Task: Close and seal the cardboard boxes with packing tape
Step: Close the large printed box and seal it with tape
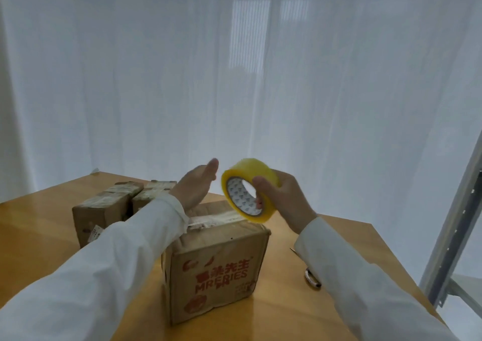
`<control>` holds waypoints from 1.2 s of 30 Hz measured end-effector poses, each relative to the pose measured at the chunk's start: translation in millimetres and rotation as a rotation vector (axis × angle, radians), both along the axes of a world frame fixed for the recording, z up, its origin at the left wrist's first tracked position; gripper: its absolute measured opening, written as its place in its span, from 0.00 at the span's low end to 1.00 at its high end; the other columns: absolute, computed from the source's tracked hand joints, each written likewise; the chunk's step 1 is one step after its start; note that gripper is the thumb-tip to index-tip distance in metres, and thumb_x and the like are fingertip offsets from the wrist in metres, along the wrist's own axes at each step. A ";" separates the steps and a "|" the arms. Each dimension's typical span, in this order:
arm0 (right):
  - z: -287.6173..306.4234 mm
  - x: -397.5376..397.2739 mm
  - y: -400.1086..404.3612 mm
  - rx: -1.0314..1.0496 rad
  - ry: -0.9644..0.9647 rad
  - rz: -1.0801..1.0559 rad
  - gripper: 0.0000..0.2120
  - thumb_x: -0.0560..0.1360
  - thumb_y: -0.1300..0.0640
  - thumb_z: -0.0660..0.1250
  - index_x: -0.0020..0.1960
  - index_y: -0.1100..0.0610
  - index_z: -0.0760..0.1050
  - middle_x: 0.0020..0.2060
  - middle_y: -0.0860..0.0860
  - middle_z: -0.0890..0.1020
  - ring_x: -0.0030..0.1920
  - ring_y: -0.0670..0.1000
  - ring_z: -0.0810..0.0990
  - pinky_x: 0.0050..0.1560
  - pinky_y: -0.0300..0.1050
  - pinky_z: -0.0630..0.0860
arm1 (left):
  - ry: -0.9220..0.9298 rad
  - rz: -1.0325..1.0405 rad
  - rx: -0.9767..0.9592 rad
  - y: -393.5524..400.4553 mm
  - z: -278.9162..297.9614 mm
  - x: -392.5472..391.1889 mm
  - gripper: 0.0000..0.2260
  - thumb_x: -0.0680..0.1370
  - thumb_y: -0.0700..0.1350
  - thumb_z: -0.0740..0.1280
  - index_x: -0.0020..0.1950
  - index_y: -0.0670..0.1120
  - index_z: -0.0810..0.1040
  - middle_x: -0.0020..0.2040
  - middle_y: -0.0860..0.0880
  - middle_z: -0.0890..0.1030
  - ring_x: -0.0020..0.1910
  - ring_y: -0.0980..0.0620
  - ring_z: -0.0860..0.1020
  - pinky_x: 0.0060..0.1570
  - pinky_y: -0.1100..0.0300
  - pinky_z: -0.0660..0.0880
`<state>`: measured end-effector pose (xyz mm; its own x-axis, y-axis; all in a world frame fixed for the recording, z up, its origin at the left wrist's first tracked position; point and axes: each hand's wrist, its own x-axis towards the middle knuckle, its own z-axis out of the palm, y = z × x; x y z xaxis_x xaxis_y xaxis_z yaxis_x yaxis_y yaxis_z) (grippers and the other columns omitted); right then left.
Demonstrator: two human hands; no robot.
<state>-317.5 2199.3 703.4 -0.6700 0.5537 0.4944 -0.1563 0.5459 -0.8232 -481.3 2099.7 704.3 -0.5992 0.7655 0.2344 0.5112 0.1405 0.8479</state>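
Head view: right hand point(280, 197) grips tape roll point(249, 188); left hand point(195, 186) flat, fingers straight; scissors point(311, 278) mostly hidden behind sleeve.

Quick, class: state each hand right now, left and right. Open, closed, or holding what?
Left hand: open, fingers straight, holding nothing, raised above the printed box.
Right hand: grips the yellow tape roll.

Glossy wooden table point(307, 312); matt worn cardboard box point(219, 270); shiny yellow plastic tape roll point(249, 189); white cloth sleeves point(104, 270).
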 end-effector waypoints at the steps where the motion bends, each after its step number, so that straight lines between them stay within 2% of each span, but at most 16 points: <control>1: -2.1 -5.6 -5.0 0.072 -0.040 -0.002 0.13 0.67 0.46 0.75 0.36 0.53 0.76 0.27 0.45 0.79 0.29 0.41 0.77 0.33 0.36 0.72 | -0.114 -0.065 0.031 -1.7 5.4 5.4 0.28 0.79 0.64 0.49 0.64 0.45 0.73 0.59 0.49 0.77 0.58 0.51 0.74 0.59 0.55 0.66; 3: -9.2 -15.3 -11.8 0.186 -0.098 -0.035 0.13 0.67 0.46 0.76 0.38 0.53 0.76 0.28 0.46 0.79 0.29 0.42 0.77 0.32 0.36 0.72 | -0.136 -0.140 -0.032 -5.9 9.1 9.7 0.29 0.75 0.68 0.50 0.59 0.48 0.76 0.56 0.49 0.80 0.57 0.51 0.77 0.59 0.52 0.70; 6: -17.1 -23.9 -15.0 0.301 -0.122 -0.130 0.14 0.67 0.43 0.75 0.40 0.51 0.75 0.30 0.46 0.77 0.31 0.44 0.75 0.34 0.39 0.71 | -0.040 -0.104 -0.011 -13.1 9.9 3.3 0.30 0.72 0.68 0.55 0.53 0.45 0.80 0.52 0.48 0.82 0.52 0.52 0.79 0.56 0.53 0.72; 8: -19.1 -27.4 -15.6 0.379 -0.139 -0.172 0.15 0.66 0.41 0.75 0.39 0.48 0.73 0.30 0.44 0.75 0.32 0.43 0.74 0.34 0.36 0.70 | -0.028 -0.096 0.028 -16.7 12.7 -1.7 0.24 0.74 0.64 0.59 0.50 0.45 0.81 0.49 0.47 0.82 0.47 0.56 0.79 0.51 0.57 0.72; 10: -21.2 -30.0 -16.6 0.427 -0.157 -0.194 0.16 0.66 0.40 0.75 0.39 0.47 0.72 0.30 0.43 0.75 0.32 0.44 0.75 0.34 0.37 0.71 | 0.029 -0.077 0.051 -18.1 15.0 -6.8 0.15 0.76 0.58 0.62 0.45 0.49 0.80 0.48 0.48 0.82 0.44 0.57 0.78 0.47 0.61 0.72; 13: -23.9 -31.9 -17.0 0.423 -0.137 -0.225 0.16 0.66 0.40 0.75 0.36 0.45 0.69 0.29 0.43 0.75 0.31 0.44 0.74 0.34 0.36 0.69 | 0.104 -0.100 0.067 -19.6 17.9 -9.6 0.09 0.75 0.54 0.67 0.46 0.50 0.81 0.49 0.49 0.82 0.47 0.54 0.78 0.50 0.60 0.73; 15: -24.3 -31.5 -15.2 0.407 -0.121 -0.237 0.16 0.65 0.40 0.75 0.37 0.46 0.71 0.30 0.43 0.75 0.32 0.44 0.74 0.34 0.37 0.70 | 0.120 -0.153 0.033 -20.8 20.4 -10.1 0.08 0.72 0.54 0.70 0.47 0.52 0.80 0.49 0.53 0.82 0.48 0.57 0.78 0.53 0.61 0.73; 17: -23.7 -29.3 -14.0 0.390 -0.132 -0.226 0.16 0.65 0.41 0.75 0.40 0.50 0.73 0.30 0.44 0.76 0.32 0.45 0.74 0.35 0.38 0.71 | 0.130 -0.212 -0.053 -22.5 22.0 -11.7 0.15 0.66 0.61 0.71 0.47 0.54 0.78 0.49 0.57 0.80 0.50 0.59 0.77 0.52 0.65 0.71; 18: -23.9 -27.8 -13.5 0.371 -0.137 -0.211 0.16 0.65 0.42 0.76 0.40 0.51 0.74 0.30 0.44 0.76 0.32 0.45 0.74 0.35 0.38 0.71 | 0.128 -0.224 -0.087 -22.9 21.5 -13.2 0.23 0.60 0.67 0.72 0.47 0.54 0.78 0.49 0.57 0.80 0.51 0.58 0.77 0.54 0.64 0.71; 20: -24.3 -24.7 -12.6 0.341 -0.133 -0.187 0.16 0.65 0.43 0.76 0.39 0.52 0.75 0.31 0.46 0.77 0.32 0.45 0.74 0.34 0.37 0.70 | 0.112 -0.199 -0.110 -20.2 17.0 -19.2 0.40 0.46 0.77 0.69 0.48 0.52 0.80 0.51 0.54 0.82 0.54 0.56 0.78 0.59 0.57 0.72; 21: -24.8 -23.4 -12.3 0.339 -0.127 -0.183 0.16 0.65 0.43 0.77 0.39 0.52 0.75 0.31 0.47 0.77 0.32 0.45 0.74 0.34 0.37 0.70 | 0.102 -0.185 -0.112 -18.4 14.3 -20.9 0.44 0.42 0.78 0.68 0.47 0.51 0.81 0.50 0.52 0.82 0.54 0.54 0.78 0.59 0.55 0.73; 23: -25.6 -21.9 -11.2 0.324 -0.108 -0.177 0.16 0.65 0.43 0.77 0.39 0.52 0.75 0.31 0.48 0.78 0.32 0.45 0.74 0.34 0.38 0.71 | 0.111 -0.147 -0.125 -16.0 12.7 -19.6 0.47 0.39 0.80 0.66 0.45 0.48 0.83 0.48 0.48 0.82 0.49 0.51 0.78 0.55 0.54 0.73; 26: -26.4 -20.3 -8.9 0.267 -0.086 -0.154 0.14 0.65 0.44 0.77 0.38 0.49 0.75 0.30 0.45 0.76 0.32 0.42 0.73 0.34 0.38 0.71 | 0.145 -0.105 -0.162 -14.2 16.9 -15.6 0.57 0.37 0.82 0.63 0.49 0.39 0.81 0.43 0.45 0.74 0.44 0.50 0.71 0.46 0.55 0.67; 30: -27.1 -18.2 -7.9 0.276 -0.081 -0.134 0.15 0.62 0.42 0.76 0.37 0.50 0.75 0.29 0.44 0.74 0.30 0.41 0.72 0.33 0.36 0.69 | 0.191 -0.129 -0.239 -15.3 20.6 -13.6 0.51 0.37 0.82 0.61 0.44 0.45 0.73 0.42 0.45 0.69 0.42 0.49 0.66 0.42 0.56 0.62; 36: -27.6 -17.4 -7.6 0.316 -0.133 -0.097 0.15 0.63 0.47 0.78 0.40 0.54 0.76 0.31 0.44 0.76 0.32 0.42 0.73 0.34 0.37 0.70 | 0.172 -0.211 -0.288 -18.4 15.3 -16.8 0.51 0.36 0.81 0.62 0.43 0.43 0.71 0.43 0.47 0.74 0.43 0.49 0.69 0.42 0.60 0.67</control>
<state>-334.8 2191.7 675.8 -0.6915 0.4518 0.5637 0.0059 0.7838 -0.6210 -498.1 2081.3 719.7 -0.3923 0.9167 0.0753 0.6854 0.2367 0.6887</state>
